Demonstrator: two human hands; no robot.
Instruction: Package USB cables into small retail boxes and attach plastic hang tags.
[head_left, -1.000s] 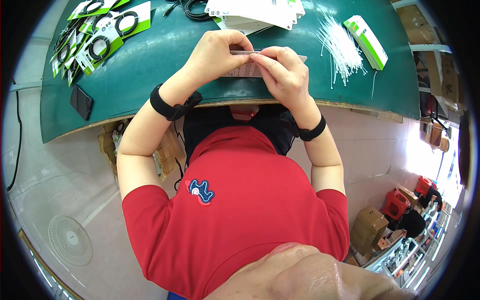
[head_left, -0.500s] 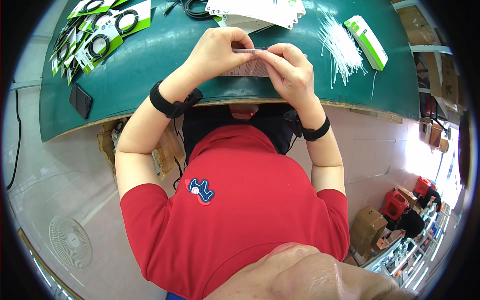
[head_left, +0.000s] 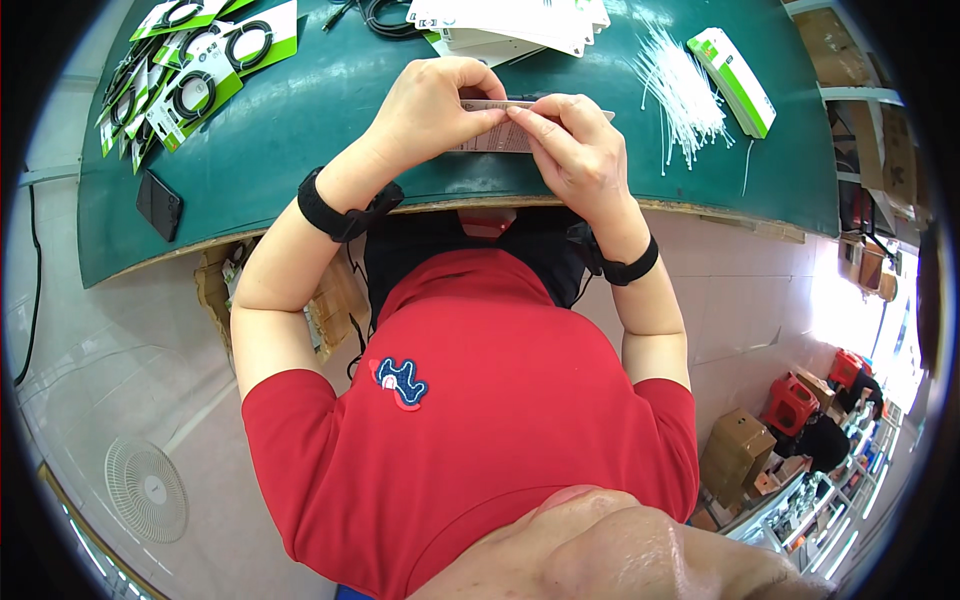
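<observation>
"What did the head view show of the hands?"

"The left hand [head_left: 435, 105] and the right hand [head_left: 582, 150] met at a printed card [head_left: 492, 140], over the surface [head_left: 320, 135]. The left fingers arched round the card, thumb and forefinger nearly closed at its upper edge; the right thumb and forefinger were pinched tight at that same edge."

"Was anything else between the right fingertips?"

"I couldn't tell; they hid it."

"And around the card?"

"White cards [head_left: 510, 14] lay stacked beyond it. Loose white ties [head_left: 680, 92] lay to its right, with a green-and-white pack [head_left: 733, 85] past them. Packaged black cables [head_left: 187, 78] and a dark phone [head_left: 159, 206] lay well to its left."

"What could have gone wrong?"

"In my judgement, the card could have creased if one hand had pulled harder, since both grips sat so close together. A slipping right fingertip could have let its edge spring loose."
</observation>
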